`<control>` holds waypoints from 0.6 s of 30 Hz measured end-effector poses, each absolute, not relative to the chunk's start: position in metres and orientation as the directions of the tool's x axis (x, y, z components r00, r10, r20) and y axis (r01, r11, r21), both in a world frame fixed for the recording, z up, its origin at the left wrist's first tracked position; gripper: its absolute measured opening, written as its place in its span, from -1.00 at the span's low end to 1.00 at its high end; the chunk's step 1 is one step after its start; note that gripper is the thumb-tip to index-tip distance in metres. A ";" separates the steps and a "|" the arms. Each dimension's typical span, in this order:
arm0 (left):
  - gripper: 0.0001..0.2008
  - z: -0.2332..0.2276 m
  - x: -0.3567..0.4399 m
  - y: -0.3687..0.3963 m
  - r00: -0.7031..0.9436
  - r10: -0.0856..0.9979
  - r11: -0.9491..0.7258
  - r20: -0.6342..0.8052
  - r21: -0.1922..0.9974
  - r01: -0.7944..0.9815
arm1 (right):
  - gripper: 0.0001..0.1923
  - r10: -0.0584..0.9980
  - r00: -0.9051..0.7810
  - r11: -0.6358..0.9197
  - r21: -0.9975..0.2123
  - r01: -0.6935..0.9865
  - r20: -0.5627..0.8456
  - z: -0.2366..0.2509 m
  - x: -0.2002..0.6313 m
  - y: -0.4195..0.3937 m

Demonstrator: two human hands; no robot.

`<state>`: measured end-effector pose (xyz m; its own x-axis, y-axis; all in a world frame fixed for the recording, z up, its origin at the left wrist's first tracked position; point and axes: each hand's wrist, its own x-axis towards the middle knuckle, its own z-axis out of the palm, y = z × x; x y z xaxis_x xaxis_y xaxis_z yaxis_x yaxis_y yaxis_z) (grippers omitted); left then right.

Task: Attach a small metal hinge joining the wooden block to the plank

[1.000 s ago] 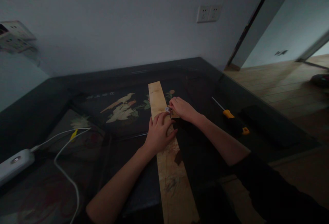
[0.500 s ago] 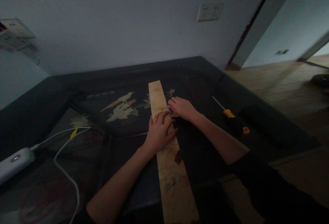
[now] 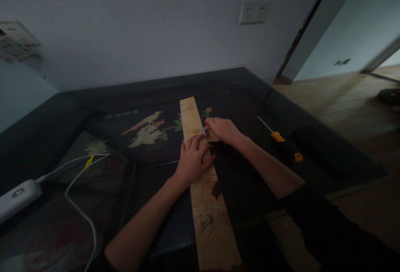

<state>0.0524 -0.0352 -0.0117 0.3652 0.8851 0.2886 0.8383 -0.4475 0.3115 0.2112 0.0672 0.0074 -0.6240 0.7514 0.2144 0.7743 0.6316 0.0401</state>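
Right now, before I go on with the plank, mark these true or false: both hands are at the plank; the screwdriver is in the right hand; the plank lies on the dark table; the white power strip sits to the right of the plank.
1. Both hands are at the plank. True: the left hand lies flat on the plank, and the right hand presses a small block at its edge.
2. The screwdriver is in the right hand. False: the screwdriver lies alone on the table.
3. The plank lies on the dark table. True.
4. The power strip sits right of the plank. False: the power strip is far left.
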 end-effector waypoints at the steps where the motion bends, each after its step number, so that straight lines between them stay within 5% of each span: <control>1: -0.70 -0.012 0.052 -0.035 0.366 0.884 -0.449 0.291 0.310 0.838 | -0.79 0.751 -0.624 0.633 0.033 0.774 0.217 0.007 0.212 0.068; 8: -0.71 -0.011 0.053 -0.036 0.359 0.890 -0.441 0.281 0.329 0.835 | -0.79 0.787 -0.557 0.594 -0.082 0.800 0.266 0.007 0.217 0.070; 12: -0.73 -0.005 0.052 -0.038 0.315 0.892 -0.428 0.325 0.382 0.819 | -0.83 0.820 -0.447 0.563 -0.368 0.740 0.357 0.013 0.218 0.069; 16: -0.81 0.002 0.046 -0.031 0.074 0.888 -0.395 0.453 0.673 0.625 | -0.86 0.792 -0.472 0.574 -0.737 0.356 0.388 0.015 0.211 0.066; 18: -0.81 0.005 0.044 -0.027 -0.101 0.927 -0.302 0.360 0.880 0.366 | -0.83 0.764 -0.515 0.549 -0.810 0.204 0.389 0.014 0.206 0.064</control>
<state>0.0436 -0.0266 0.0048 -0.1015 0.9274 0.3600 0.3663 -0.3017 0.8802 0.2062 0.0638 0.0143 -0.5146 0.7643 0.3886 0.2038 0.5493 -0.8104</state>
